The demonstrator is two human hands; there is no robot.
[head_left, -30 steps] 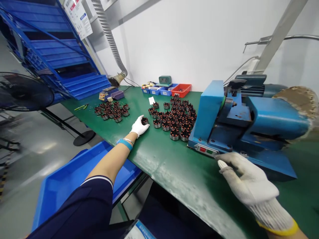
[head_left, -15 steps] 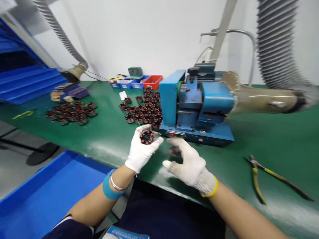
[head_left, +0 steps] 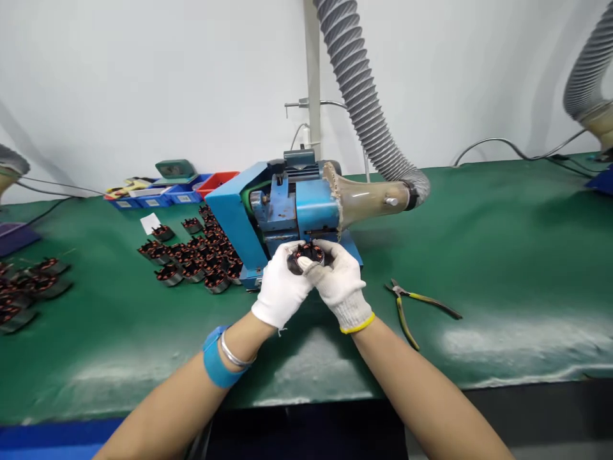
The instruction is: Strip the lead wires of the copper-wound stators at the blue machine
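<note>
Between both gloved hands I hold a motor stator (head_left: 312, 253), round and dark with copper windings facing up. My left hand (head_left: 283, 284) grips its left side, and my right hand (head_left: 339, 276) grips its right, the thumb lying across the near rim. The hands are just in front of a blue belt-driven machine (head_left: 275, 211), hiding part of its base. Whether the stator touches the machine cannot be seen. Many similar stators (head_left: 194, 255) are grouped to the left of the machine.
Diagonal cutters (head_left: 421, 303) lie with handles spread on the green bench (head_left: 502, 243) at right. A clear funnel and grey hose (head_left: 368, 108) join the machine's right side. Blue and red bins (head_left: 182, 191) stand at the back left; more stators (head_left: 29, 291) sit at far left.
My view has turned to the right. My right hand, apart from the stator before, has closed on it beside my left. Both hands are now in front of the machine.
</note>
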